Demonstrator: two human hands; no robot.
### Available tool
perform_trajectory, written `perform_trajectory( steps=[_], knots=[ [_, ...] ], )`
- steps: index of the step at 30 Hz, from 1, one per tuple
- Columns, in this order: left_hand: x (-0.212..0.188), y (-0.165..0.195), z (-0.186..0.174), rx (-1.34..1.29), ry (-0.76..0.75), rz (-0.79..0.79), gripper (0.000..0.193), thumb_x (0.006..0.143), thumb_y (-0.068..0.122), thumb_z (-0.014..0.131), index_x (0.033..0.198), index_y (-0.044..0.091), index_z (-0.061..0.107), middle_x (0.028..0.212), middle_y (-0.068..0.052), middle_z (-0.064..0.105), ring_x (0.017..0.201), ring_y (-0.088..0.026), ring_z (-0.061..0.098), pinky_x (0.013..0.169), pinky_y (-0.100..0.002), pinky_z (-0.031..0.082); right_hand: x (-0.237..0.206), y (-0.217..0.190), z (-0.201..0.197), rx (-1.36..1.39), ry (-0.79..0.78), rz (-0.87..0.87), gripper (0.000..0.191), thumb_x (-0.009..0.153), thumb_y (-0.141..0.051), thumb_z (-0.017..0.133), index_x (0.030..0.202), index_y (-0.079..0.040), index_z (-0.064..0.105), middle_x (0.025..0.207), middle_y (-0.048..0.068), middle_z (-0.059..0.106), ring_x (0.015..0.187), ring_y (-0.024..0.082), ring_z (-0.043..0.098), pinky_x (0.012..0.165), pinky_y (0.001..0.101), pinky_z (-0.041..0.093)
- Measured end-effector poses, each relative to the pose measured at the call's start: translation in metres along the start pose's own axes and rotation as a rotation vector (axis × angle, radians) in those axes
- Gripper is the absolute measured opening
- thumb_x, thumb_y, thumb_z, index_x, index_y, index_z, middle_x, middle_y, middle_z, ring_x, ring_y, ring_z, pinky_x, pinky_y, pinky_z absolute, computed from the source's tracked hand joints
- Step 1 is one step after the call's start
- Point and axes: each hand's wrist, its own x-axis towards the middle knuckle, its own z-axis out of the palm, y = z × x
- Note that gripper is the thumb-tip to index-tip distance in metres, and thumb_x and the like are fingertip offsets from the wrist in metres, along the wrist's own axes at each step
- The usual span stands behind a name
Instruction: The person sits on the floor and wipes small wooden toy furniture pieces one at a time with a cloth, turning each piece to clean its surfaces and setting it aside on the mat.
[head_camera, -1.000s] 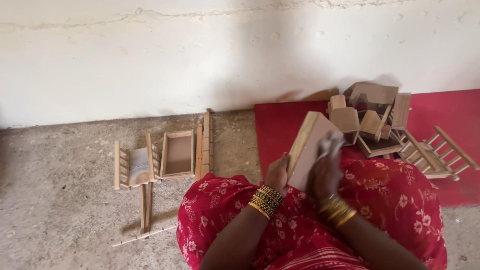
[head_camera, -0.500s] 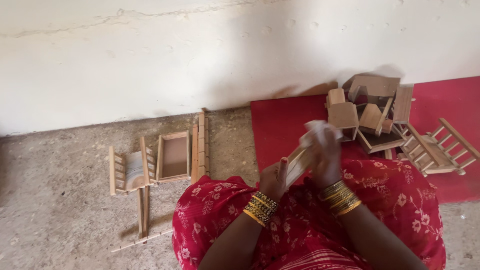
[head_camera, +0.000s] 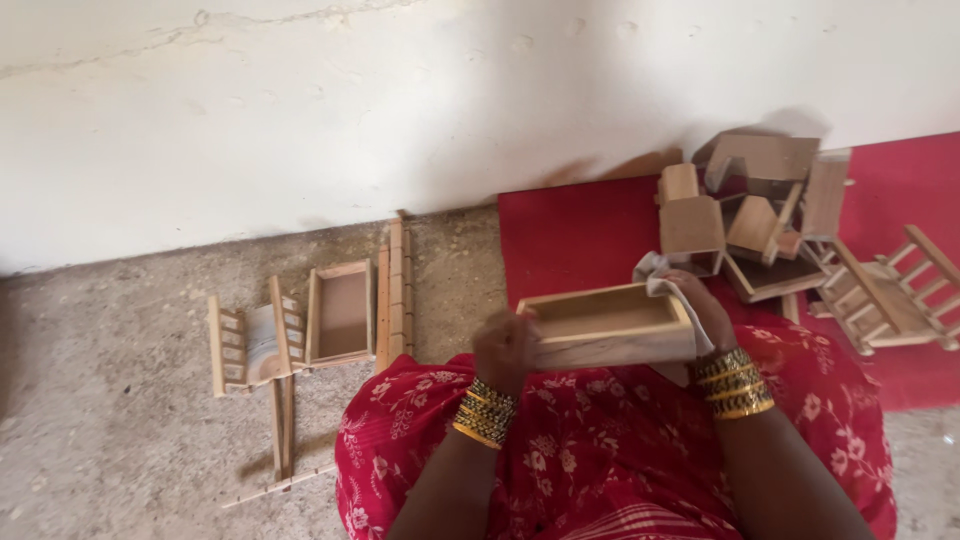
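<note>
I hold a small open wooden box (head_camera: 605, 325) level above my lap, its hollow facing up. My left hand (head_camera: 505, 350) grips its left end. My right hand (head_camera: 695, 305) grips its right end with a pale cloth (head_camera: 655, 275) pinched against the rim. Gold bangles sit on both wrists, and red floral fabric (head_camera: 600, 460) covers my lap below the box.
A pile of small wooden boxes and slatted pieces (head_camera: 765, 215) lies on a red mat (head_camera: 570, 240) at the right. On the concrete floor to the left lie a wooden tray (head_camera: 340, 312), slatted frames (head_camera: 250, 340) and loose sticks (head_camera: 282, 440). A white wall (head_camera: 300, 110) runs behind.
The box was held tilted on end and rubbed with the cloth; now it is turned flat with its opening up, a hand at each end.
</note>
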Motion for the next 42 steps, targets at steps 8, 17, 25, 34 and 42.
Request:
perform_trajectory(
  steps=[8,17,25,34,42],
  knots=[
    [0.02,-0.007,-0.017,-1.009,-0.198,-0.868,0.07,0.083,0.002,0.059,0.151,0.002,0.045,0.128,-0.023,0.06,0.107,-0.029,0.064,0.086,-0.037,0.061,0.001,-0.02,0.013,-0.231,0.394,-0.007,0.037,0.113,-0.029,0.05,0.134,0.002,0.053,0.123,0.017,0.063,0.109,0.021,0.064,0.089,0.0309,0.055],
    [0.012,0.011,-0.003,-0.805,-0.293,-0.465,0.064,0.096,0.011,0.063,0.155,0.003,0.042,0.136,-0.019,0.062,0.109,-0.018,0.068,0.09,-0.03,0.06,-0.025,-0.037,0.12,-0.601,-0.126,0.09,0.037,0.108,-0.032,0.04,0.127,-0.006,0.058,0.114,0.015,0.07,0.098,0.023,0.069,0.085,0.033,0.059],
    [-0.002,0.021,-0.005,-0.585,-0.297,-0.269,0.056,0.103,0.021,0.059,0.156,0.008,0.047,0.116,-0.007,0.07,0.086,-0.003,0.061,0.072,-0.017,0.052,-0.015,-0.055,0.117,-0.856,-0.233,0.048,0.039,0.093,-0.033,0.058,0.124,-0.012,0.069,0.136,0.012,0.063,0.125,0.029,0.059,0.105,0.045,0.052],
    [-0.005,0.045,-0.01,-0.53,-0.333,-0.266,0.054,0.105,0.023,0.055,0.157,0.011,0.046,0.091,0.001,0.065,0.062,0.0,0.048,0.051,-0.017,0.043,-0.036,-0.069,0.114,-0.857,-0.149,-0.128,0.04,0.086,-0.028,0.07,0.124,-0.013,0.069,0.144,0.019,0.057,0.124,0.037,0.057,0.097,0.0523,0.051],
    [-0.006,0.059,-0.02,-0.445,-0.334,-0.178,0.057,0.105,0.026,0.056,0.158,0.01,0.042,0.071,0.005,0.051,0.053,0.0,0.037,0.044,-0.018,0.034,-0.018,-0.046,0.089,-1.152,-0.067,0.258,0.024,0.1,-0.021,0.061,0.114,-0.003,0.067,0.104,0.017,0.074,0.085,0.027,0.075,0.068,0.0361,0.065]
  ],
)
